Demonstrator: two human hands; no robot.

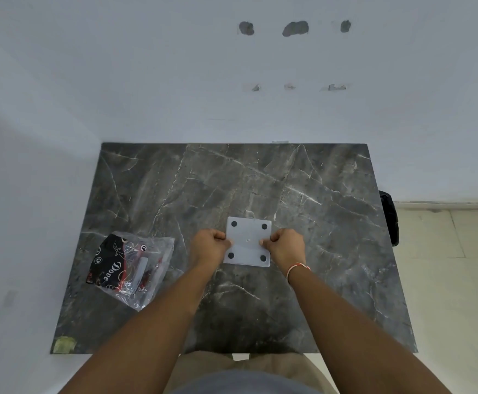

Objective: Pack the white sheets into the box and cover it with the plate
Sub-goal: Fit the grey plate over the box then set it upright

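- Head view: the left hand [210, 245] and the right hand [286, 244] sit level with each other over a dark marble table [331, 251], one at each side of a pale square plate [248, 237].
- The left fingers [220, 236] are curled shut and pinch the plate's left edge near its middle; the right fingers [277, 238] are curled the same way and pinch the right edge. Both hands are closed on the plate.
- Between the two sets of fingers the plate lies about flat and face up to the camera, with four dark round dots [234, 224], one by each corner. Two dots lie beyond the fingers and two on the near side of them.
- Whether the plate rests on a box or is held just above one cannot be told: nothing under it shows, and no box wall is in sight. No loose white sheets show anywhere on the table.
- Well out to the left of the left fingers lies a clear plastic bag [131, 268] with a black and red printed packet inside, apart from both hands.
- A pale thread band [297, 269] circles the right wrist, behind the fingers.
- Judgement: the work looks near its end. If the sheets and box are under the plate, packing is done and only seating the plate squarely and letting go is left.
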